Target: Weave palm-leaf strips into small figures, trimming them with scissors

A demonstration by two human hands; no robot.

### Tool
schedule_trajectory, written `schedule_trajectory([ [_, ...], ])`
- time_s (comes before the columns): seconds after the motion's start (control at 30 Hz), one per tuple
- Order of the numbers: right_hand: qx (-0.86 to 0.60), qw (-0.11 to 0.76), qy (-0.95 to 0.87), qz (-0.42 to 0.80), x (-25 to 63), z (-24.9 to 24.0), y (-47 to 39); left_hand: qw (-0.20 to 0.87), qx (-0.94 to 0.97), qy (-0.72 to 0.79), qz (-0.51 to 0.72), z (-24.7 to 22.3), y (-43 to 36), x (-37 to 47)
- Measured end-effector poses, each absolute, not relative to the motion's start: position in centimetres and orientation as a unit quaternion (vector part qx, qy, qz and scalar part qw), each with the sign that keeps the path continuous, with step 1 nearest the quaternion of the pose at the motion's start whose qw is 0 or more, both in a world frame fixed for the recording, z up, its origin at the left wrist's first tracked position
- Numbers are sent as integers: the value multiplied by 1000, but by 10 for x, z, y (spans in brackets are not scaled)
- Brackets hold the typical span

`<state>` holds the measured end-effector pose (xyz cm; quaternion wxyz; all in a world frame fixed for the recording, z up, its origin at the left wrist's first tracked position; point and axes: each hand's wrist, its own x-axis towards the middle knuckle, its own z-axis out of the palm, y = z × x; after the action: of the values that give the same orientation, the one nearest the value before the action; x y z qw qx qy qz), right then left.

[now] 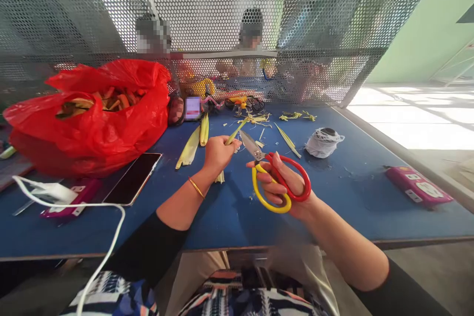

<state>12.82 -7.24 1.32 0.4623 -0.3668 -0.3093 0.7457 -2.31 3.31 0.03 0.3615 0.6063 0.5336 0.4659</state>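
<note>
My right hand (279,182) is closed round scissors (305,180) with one red and one yellow handle loop. Their blades (252,145) are parted and point toward my left hand. Pinched in my left hand (219,154) is a pale green strip of plant husk (237,130), its upper end slanting up beside the blade tips. I cannot tell whether the blades touch it. Wider pieces of husk (188,149) lie on the blue table (229,222) just left of that hand. A thin leaf strip (288,140) rests to the right, beyond the scissors.
A red plastic bag (137,123) of plant scraps fills the left side, with a phone (133,180) and a white cable (118,237) before it. Wrapped thread (323,143) and a pink packet (418,186) sit right. Behind a perforated metal screen (215,5) are other people.
</note>
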Motion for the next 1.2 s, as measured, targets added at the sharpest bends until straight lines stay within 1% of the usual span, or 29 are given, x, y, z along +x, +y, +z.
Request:
schedule_trajectory([
  [0.07, -429, 461, -369, 684, 133, 11, -72, 377, 592, 530, 476, 2, 34, -23],
  [0.13, -525, 417, -479, 566, 141, 10, -70, 407, 562, 524, 494, 5, 34, -24],
  [0.17, -583, 367, -544, 480, 145, 9, -70, 433, 539, 521, 501, 7, 34, -24],
  [0.23, -676, 216, -652, 266, 152, 8, -69, 505, 483, 512, 499, 11, 34, -25],
  [0.3, -704, 59, -700, 104, 156, 9, -69, 582, 434, 490, 482, 15, 34, -26],
  [0.33, -699, 2, -713, 62, 157, 10, -69, 613, 418, 477, 471, 16, 33, -27],
  [0.37, -686, -36, -725, 42, 157, 11, -68, 637, 408, 463, 462, 16, 33, -27],
  [0.43, -656, -68, -751, 32, 157, 17, -64, 667, 394, 447, 447, 17, 32, -28],
  [0.47, -645, -68, -761, 32, 157, 21, -59, 676, 390, 440, 443, 17, 31, -28],
  [0.53, -636, -20, -771, 40, 154, 29, -45, 684, 384, 434, 443, 17, 29, -27],
  [0.57, -634, 43, -771, 50, 151, 33, -35, 683, 382, 434, 446, 17, 29, -27],
  [0.6, -625, 133, -765, 79, 147, 35, -25, 682, 381, 435, 448, 17, 28, -26],
  [0.63, -610, 220, -747, 147, 142, 35, -14, 681, 378, 435, 451, 17, 27, -25],
  [0.67, -605, 278, -705, 245, 136, 34, -5, 681, 376, 437, 452, 16, 27, -24],
  [0.73, -565, 330, -606, 452, 124, 26, 12, 682, 372, 439, 451, 16, 27, -23],
  [0.77, -529, 348, -571, 523, 119, 20, 18, 683, 368, 443, 450, 15, 28, -22],
  [0.83, -476, 365, -543, 587, 113, 9, 28, 687, 356, 448, 448, 14, 31, -23],
  [0.87, -468, 371, -557, 576, 112, 4, 33, 692, 346, 448, 448, 14, 32, -23],
  [0.9, -479, 373, -584, 539, 112, 1, 38, 699, 334, 445, 449, 13, 34, -25],
  [0.97, -538, 357, -644, 409, 115, -1, 51, 723, 304, 430, 447, 12, 38, -28],
  [1.0, -567, 347, -654, 360, 119, 1, 59, 739, 285, 421, 442, 11, 40, -29],
  [1.1, -619, 336, -655, 273, 135, 11, 83, 784, 236, 403, 409, 10, 43, -30],
  [1.2, -659, 337, -656, 150, 155, 25, 92, 803, 218, 394, 389, 11, 41, -28],
])
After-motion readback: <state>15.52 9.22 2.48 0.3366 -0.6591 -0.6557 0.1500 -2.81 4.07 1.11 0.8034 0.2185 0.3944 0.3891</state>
